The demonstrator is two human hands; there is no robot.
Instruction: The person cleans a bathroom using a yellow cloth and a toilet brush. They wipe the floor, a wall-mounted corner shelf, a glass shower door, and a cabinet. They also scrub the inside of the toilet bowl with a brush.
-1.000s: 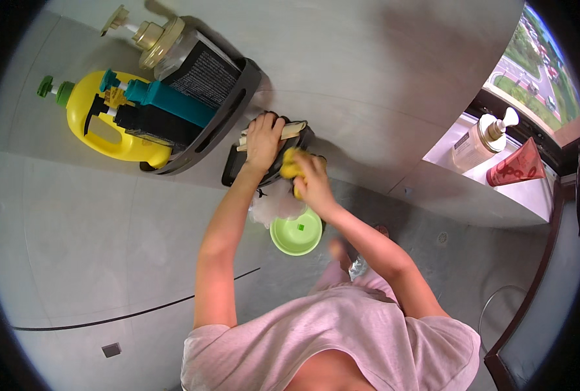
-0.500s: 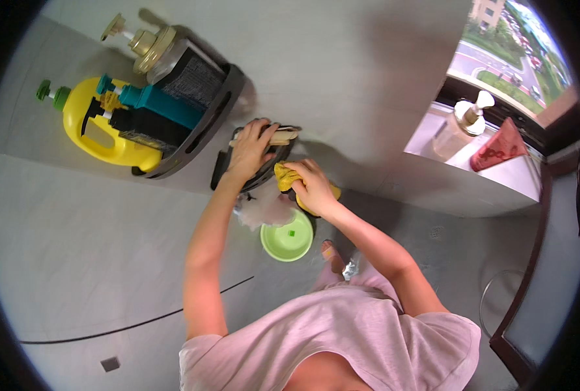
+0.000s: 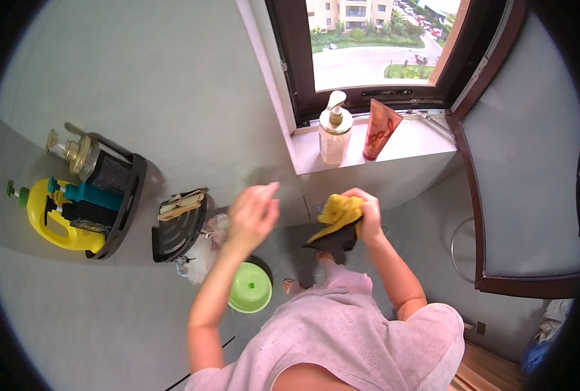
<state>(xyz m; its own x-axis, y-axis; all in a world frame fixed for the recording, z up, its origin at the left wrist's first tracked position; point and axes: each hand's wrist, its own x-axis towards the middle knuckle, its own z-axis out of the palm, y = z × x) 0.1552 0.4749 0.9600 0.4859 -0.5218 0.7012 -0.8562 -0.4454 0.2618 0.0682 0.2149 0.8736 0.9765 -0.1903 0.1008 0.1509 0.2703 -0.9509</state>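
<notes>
My right hand (image 3: 368,218) grips a yellow and black cloth (image 3: 340,210), which hangs bunched below the window ledge. In front of the wall, my left hand (image 3: 254,218) is raised, holding nothing, its fingers loosely apart and slightly blurred. Left of it, a small black corner shelf (image 3: 176,240) carries pale, wooden-looking combs (image 3: 180,207). Clear plastic bags (image 3: 202,257) hang beside that shelf. Lower down, a light green basin (image 3: 251,296) stands near my left forearm.
An upper corner shelf (image 3: 128,208) holds a yellow jug (image 3: 60,228), a teal bottle (image 3: 101,195) and dark pump bottles. A pump bottle (image 3: 334,140) and a reddish tube (image 3: 379,132) stand on the white window ledge (image 3: 410,143). A framed glass pane (image 3: 524,176) juts in at right.
My left hand has left the small shelf and its combs. My right hand has carried the cloth rightward, toward the window ledge. The view has turned right, showing more of the window.
</notes>
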